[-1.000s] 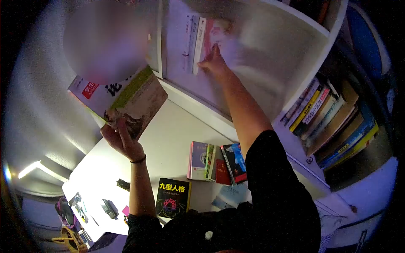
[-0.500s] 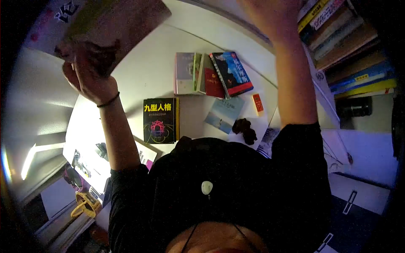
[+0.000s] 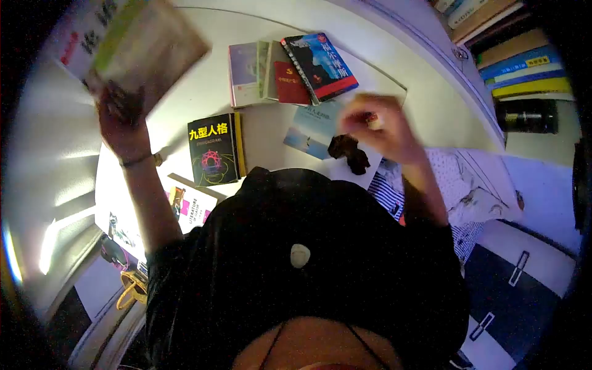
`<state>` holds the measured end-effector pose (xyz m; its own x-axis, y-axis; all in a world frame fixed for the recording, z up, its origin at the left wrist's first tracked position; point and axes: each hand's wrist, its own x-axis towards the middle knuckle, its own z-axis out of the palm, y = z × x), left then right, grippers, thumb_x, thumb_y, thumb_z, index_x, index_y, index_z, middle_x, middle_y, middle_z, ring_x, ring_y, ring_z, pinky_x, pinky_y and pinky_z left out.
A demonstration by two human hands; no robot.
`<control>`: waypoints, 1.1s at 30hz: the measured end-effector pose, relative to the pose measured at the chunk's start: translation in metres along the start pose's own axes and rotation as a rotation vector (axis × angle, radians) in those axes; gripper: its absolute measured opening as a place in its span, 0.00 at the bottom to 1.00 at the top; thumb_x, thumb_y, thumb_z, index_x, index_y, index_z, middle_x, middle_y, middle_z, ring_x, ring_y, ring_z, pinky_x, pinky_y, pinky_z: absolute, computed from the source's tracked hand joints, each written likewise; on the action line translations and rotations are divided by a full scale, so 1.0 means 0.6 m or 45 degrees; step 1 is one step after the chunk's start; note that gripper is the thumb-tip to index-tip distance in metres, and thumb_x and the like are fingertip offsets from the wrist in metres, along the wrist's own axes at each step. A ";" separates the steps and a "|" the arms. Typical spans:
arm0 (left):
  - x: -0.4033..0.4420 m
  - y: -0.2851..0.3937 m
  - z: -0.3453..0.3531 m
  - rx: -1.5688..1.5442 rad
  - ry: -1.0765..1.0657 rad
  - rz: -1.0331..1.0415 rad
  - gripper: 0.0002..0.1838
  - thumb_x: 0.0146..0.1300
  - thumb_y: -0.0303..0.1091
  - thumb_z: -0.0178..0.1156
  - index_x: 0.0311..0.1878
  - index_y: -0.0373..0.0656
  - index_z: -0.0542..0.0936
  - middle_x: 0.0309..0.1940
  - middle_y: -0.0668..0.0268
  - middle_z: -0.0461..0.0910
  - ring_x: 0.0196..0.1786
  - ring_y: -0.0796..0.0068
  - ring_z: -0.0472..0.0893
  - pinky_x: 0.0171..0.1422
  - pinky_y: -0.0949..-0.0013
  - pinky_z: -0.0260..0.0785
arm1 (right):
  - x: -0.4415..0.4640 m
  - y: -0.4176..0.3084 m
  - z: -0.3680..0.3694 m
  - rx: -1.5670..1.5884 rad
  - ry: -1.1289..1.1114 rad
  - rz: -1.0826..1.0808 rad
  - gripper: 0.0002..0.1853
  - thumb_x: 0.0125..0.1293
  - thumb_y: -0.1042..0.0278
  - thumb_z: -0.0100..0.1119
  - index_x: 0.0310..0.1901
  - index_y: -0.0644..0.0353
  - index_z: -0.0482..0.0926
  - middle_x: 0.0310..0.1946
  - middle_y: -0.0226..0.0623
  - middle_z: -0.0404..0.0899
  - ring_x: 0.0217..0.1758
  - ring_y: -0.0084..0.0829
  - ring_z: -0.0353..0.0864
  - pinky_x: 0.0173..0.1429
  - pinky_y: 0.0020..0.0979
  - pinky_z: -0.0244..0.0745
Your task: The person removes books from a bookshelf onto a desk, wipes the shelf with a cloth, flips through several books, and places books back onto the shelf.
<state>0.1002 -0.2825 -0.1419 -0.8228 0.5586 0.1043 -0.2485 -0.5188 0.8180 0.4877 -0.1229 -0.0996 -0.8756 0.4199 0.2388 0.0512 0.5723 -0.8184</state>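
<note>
My left hand (image 3: 123, 126) grips the lower edge of a large book (image 3: 148, 52) with a green band, raised at the upper left. My right hand (image 3: 385, 132), blurred, hangs over the desk beside a dark brown crumpled item (image 3: 349, 154) and a light blue book (image 3: 311, 128); its fingers are curled, and whether they hold anything is unclear. Behind them stand or lie a blue-black book (image 3: 320, 66), a small red book (image 3: 291, 81) and a pale purple book (image 3: 245, 74). A black book with yellow title (image 3: 213, 151) lies nearer the middle.
Shelved books (image 3: 524, 68) fill the upper right, with a black cylindrical object (image 3: 527, 116) below them. A white book with a pink patch (image 3: 192, 203) lies by my left forearm. A bright lamp (image 3: 48, 246) is at the left, a wicker basket (image 3: 132, 290) at the lower left.
My right hand has come down from the shelf to above the desk. My left hand still holds the large book, now lower than a second ago. The view has tilted down toward the desk.
</note>
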 end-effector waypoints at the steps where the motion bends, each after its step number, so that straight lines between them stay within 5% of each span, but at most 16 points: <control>1: -0.008 -0.024 -0.086 -0.149 -0.084 -0.212 0.14 0.64 0.39 0.50 0.52 0.48 0.74 0.50 0.69 0.76 0.50 0.71 0.76 0.59 0.51 0.64 | -0.021 0.062 0.036 0.106 -0.077 0.249 0.08 0.60 0.68 0.59 0.32 0.65 0.76 0.24 0.31 0.75 0.27 0.20 0.73 0.34 0.23 0.69; 2: -0.047 -0.053 -0.117 0.294 0.136 -0.081 0.14 0.64 0.38 0.51 0.51 0.47 0.75 0.49 0.69 0.76 0.49 0.72 0.75 0.56 0.56 0.68 | -0.046 0.150 0.066 0.473 -0.115 0.589 0.12 0.62 0.63 0.57 0.37 0.65 0.75 0.26 0.30 0.76 0.30 0.19 0.74 0.35 0.24 0.70; 3: -0.072 -0.063 -0.171 -0.171 0.027 -0.434 0.13 0.65 0.38 0.50 0.49 0.46 0.75 0.45 0.69 0.77 0.45 0.74 0.77 0.49 0.64 0.72 | -0.079 0.235 0.100 0.793 0.074 0.817 0.13 0.64 0.60 0.55 0.40 0.63 0.74 0.30 0.32 0.76 0.34 0.19 0.74 0.35 0.25 0.71; 5: -0.138 -0.103 -0.193 0.070 0.389 -0.513 0.12 0.64 0.40 0.52 0.46 0.46 0.76 0.36 0.72 0.78 0.30 0.78 0.78 0.28 0.76 0.73 | -0.116 0.373 0.147 1.179 0.339 1.005 0.13 0.65 0.59 0.53 0.40 0.61 0.73 0.35 0.37 0.76 0.37 0.26 0.75 0.39 0.28 0.74; 7: -0.182 -0.152 -0.264 0.307 0.393 -0.624 0.08 0.61 0.42 0.56 0.38 0.50 0.76 0.28 0.74 0.76 0.25 0.81 0.76 0.21 0.76 0.66 | -0.100 0.429 0.178 1.626 0.834 1.390 0.15 0.62 0.57 0.57 0.41 0.59 0.71 0.37 0.43 0.75 0.37 0.36 0.76 0.45 0.35 0.75; 11: -0.250 -0.206 -0.277 0.441 0.596 -0.698 0.10 0.60 0.40 0.59 0.30 0.46 0.71 0.23 0.72 0.71 0.25 0.79 0.71 0.24 0.74 0.65 | -0.051 0.546 0.227 1.641 1.055 1.391 0.19 0.58 0.55 0.62 0.43 0.59 0.70 0.36 0.45 0.74 0.38 0.42 0.75 0.48 0.43 0.75; 13: -0.259 -0.222 -0.354 0.719 0.385 -0.662 0.12 0.60 0.41 0.59 0.31 0.44 0.71 0.25 0.71 0.71 0.28 0.80 0.71 0.32 0.75 0.66 | -0.025 0.541 0.226 1.647 1.240 1.534 0.22 0.54 0.53 0.66 0.41 0.61 0.71 0.32 0.41 0.73 0.38 0.41 0.75 0.48 0.46 0.75; 15: -0.257 -0.234 -0.431 1.463 0.193 -0.581 0.16 0.60 0.44 0.59 0.36 0.40 0.72 0.29 0.68 0.73 0.33 0.79 0.73 0.39 0.75 0.67 | -0.017 0.547 0.227 1.791 1.294 1.375 0.21 0.54 0.51 0.66 0.37 0.59 0.72 0.26 0.37 0.72 0.32 0.39 0.75 0.40 0.44 0.76; 17: -0.251 -0.278 -0.548 1.577 0.223 -0.283 0.19 0.58 0.44 0.61 0.43 0.38 0.73 0.31 0.63 0.74 0.35 0.75 0.75 0.39 0.72 0.68 | -0.018 0.606 0.231 1.743 1.437 1.574 0.18 0.53 0.51 0.67 0.33 0.56 0.74 0.21 0.34 0.70 0.26 0.35 0.72 0.29 0.37 0.71; 19: -0.240 -0.201 -0.383 1.999 0.312 -0.160 0.20 0.56 0.37 0.62 0.51 0.42 0.72 0.43 0.59 0.72 0.38 0.69 0.77 0.39 0.68 0.69 | -0.007 0.545 0.208 1.902 1.410 1.229 0.13 0.54 0.55 0.66 0.28 0.53 0.74 0.18 0.32 0.68 0.21 0.31 0.69 0.20 0.29 0.60; 22: -0.209 -0.170 -0.297 1.812 0.265 0.083 0.18 0.58 0.33 0.59 0.52 0.43 0.71 0.46 0.61 0.71 0.38 0.71 0.76 0.40 0.69 0.70 | -0.009 0.546 0.186 1.898 1.337 1.176 0.10 0.57 0.58 0.63 0.32 0.53 0.73 0.17 0.32 0.68 0.20 0.30 0.69 0.20 0.31 0.63; 25: -0.174 -0.196 -0.244 1.358 0.061 0.137 0.16 0.60 0.30 0.56 0.52 0.40 0.71 0.47 0.62 0.71 0.39 0.73 0.76 0.40 0.72 0.71 | -0.020 0.489 0.174 1.467 1.380 1.208 0.10 0.60 0.64 0.60 0.41 0.53 0.73 0.24 0.33 0.74 0.27 0.32 0.75 0.27 0.34 0.72; 28: -0.163 -0.217 -0.131 0.890 -0.192 -0.356 0.20 0.61 0.31 0.55 0.57 0.39 0.67 0.51 0.61 0.71 0.45 0.72 0.75 0.44 0.72 0.72 | -0.042 0.412 0.182 1.498 1.101 0.697 0.20 0.60 0.72 0.57 0.55 0.57 0.68 0.51 0.34 0.73 0.52 0.33 0.74 0.51 0.35 0.73; 32: -0.180 -0.222 0.047 0.382 -0.429 -0.897 0.27 0.62 0.37 0.56 0.62 0.41 0.61 0.53 0.60 0.72 0.53 0.69 0.73 0.48 0.67 0.71 | -0.030 0.300 0.233 1.667 0.860 0.602 0.26 0.60 0.71 0.57 0.59 0.54 0.62 0.53 0.33 0.71 0.53 0.32 0.73 0.53 0.38 0.72; 33: -0.183 -0.230 0.066 0.193 -0.416 -1.014 0.28 0.62 0.39 0.57 0.62 0.42 0.60 0.53 0.60 0.71 0.54 0.69 0.73 0.48 0.66 0.71 | -0.032 0.305 0.266 1.176 0.726 0.498 0.28 0.60 0.71 0.57 0.61 0.53 0.59 0.54 0.33 0.70 0.53 0.33 0.73 0.52 0.39 0.73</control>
<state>0.2448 -0.2465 -0.2438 -0.2402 0.8878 -0.3925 -0.5976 0.1834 0.7806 0.4372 -0.1387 -0.3372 -0.5209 0.8469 -0.1068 -0.3058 -0.3019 -0.9030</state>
